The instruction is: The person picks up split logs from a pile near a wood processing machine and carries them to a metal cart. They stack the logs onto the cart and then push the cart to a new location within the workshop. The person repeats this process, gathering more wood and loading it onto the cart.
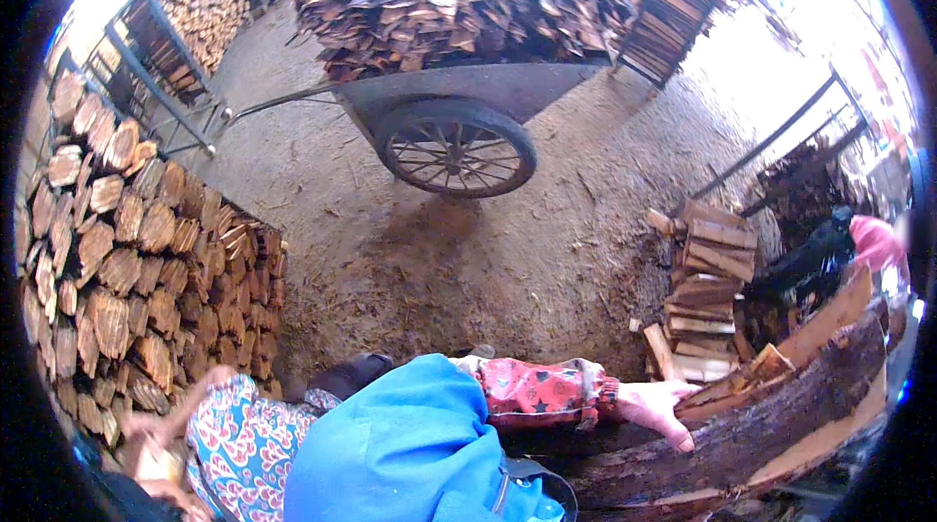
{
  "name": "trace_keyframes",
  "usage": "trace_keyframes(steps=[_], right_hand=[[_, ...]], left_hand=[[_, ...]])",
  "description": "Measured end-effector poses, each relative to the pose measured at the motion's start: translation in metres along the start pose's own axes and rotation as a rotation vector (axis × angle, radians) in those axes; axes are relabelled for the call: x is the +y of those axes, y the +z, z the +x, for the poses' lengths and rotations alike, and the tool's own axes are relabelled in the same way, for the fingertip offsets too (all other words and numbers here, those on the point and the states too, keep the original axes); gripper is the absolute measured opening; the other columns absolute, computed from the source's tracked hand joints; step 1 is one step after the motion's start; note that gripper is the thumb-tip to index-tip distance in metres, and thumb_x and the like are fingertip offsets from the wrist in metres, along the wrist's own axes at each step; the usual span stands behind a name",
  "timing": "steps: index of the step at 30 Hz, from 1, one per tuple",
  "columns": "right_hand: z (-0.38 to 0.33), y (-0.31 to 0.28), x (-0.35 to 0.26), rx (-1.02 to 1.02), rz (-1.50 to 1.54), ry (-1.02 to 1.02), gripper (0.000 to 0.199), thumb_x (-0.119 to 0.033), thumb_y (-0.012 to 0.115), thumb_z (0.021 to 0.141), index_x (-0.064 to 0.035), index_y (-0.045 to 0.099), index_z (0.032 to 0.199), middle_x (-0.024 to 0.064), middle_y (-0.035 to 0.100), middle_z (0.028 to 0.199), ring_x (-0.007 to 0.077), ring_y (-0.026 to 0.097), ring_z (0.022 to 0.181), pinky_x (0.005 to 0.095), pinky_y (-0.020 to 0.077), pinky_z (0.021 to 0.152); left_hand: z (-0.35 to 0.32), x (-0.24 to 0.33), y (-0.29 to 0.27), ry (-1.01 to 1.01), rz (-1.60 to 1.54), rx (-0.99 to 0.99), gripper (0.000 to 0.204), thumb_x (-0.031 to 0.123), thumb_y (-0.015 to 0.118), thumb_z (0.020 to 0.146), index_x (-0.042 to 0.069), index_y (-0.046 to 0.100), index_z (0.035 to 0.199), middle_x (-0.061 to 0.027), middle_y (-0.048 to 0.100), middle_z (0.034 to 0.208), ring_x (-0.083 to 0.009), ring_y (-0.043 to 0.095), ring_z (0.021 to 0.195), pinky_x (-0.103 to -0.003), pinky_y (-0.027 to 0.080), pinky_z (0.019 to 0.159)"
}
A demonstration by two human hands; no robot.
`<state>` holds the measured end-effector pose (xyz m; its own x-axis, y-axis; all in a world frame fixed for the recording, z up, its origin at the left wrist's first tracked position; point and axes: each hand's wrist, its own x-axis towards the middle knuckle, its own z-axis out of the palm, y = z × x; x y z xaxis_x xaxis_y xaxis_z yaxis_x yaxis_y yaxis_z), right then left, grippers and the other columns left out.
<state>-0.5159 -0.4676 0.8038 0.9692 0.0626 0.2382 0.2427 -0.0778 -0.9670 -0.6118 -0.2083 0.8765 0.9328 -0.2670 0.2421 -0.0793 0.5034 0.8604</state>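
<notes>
From the blue cloth (400, 444) at the lower middle, a red patterned sleeve stretches right to my right hand (656, 407). This hand is closed around the end of a piece of split wood (727, 399), thumb below and fingers above. The piece lies against a long, bark-covered log (722, 454). At the lower left, bare skin (200, 400) and a blue-red patterned cloth (249, 454) show beside stacked firewood. I cannot make out the fingers there, nor whether that arm is mine.
A two-wheeled cart (488, 83) piled with split wood (468, 20) stands ahead on the dirt floor. A tall firewood stack (127, 268) rises at left. On the right are a smaller stack (705, 288), metal rails (781, 137) and a person in pink and dark clothing (874, 241).
</notes>
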Motion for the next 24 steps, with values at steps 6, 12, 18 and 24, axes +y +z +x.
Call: trace_keyframes(steps=[6, 12, 18, 24], right_hand=[[0.045, 0.052, 0.003, -0.140, 0.037, -0.038, 0.059, -0.045, 0.041, 0.098, -0.0068, 0.033, 0.142, 0.0163, 0.045, 0.135, 0.0262, 0.045, 0.121, 0.0437, 0.0393, 0.102], [0.100, 0.112, 0.026, -0.302, 0.135, -0.097, 0.058, -0.044, 0.042, 0.099, -0.0059, 0.034, 0.142, 0.0167, 0.046, 0.134, 0.0261, 0.046, 0.119, 0.0434, 0.0401, 0.102], [0.172, 0.213, 0.044, -0.396, 0.255, -0.141, 0.073, -0.051, 0.052, 0.089, -0.0047, 0.032, 0.142, 0.0160, 0.045, 0.134, 0.0269, 0.045, 0.119, 0.0449, 0.0377, 0.103], [0.200, 0.364, -0.026, -0.478, 0.164, 0.002, 0.108, -0.072, 0.065, 0.069, -0.0037, 0.027, 0.143, 0.0157, 0.039, 0.139, 0.0287, 0.043, 0.121, 0.0471, 0.0366, 0.103]], left_hand=[[-0.040, 0.055, -0.078, 0.136, -0.041, 0.210, 0.099, 0.040, 0.085, 0.065, -0.002, 0.036, 0.140, -0.0101, 0.052, 0.132, -0.0194, 0.047, 0.119, -0.035, 0.038, 0.104], [-0.074, 0.106, -0.148, 0.185, -0.009, 0.377, 0.090, 0.032, 0.085, 0.069, 0.001, 0.039, 0.140, -0.0070, 0.052, 0.132, -0.0167, 0.048, 0.117, -0.034, 0.039, 0.103], [-0.062, 0.138, -0.228, 0.179, 0.055, 0.528, 0.086, 0.035, 0.084, 0.068, 0.001, 0.043, 0.135, -0.0040, 0.055, 0.120, -0.0144, 0.049, 0.109, -0.032, 0.042, 0.095], [-0.062, 0.171, -0.293, 0.257, 0.051, 0.690, 0.085, 0.031, 0.085, 0.068, 0.001, 0.043, 0.135, -0.0035, 0.054, 0.121, -0.0141, 0.048, 0.109, -0.031, 0.041, 0.096]])
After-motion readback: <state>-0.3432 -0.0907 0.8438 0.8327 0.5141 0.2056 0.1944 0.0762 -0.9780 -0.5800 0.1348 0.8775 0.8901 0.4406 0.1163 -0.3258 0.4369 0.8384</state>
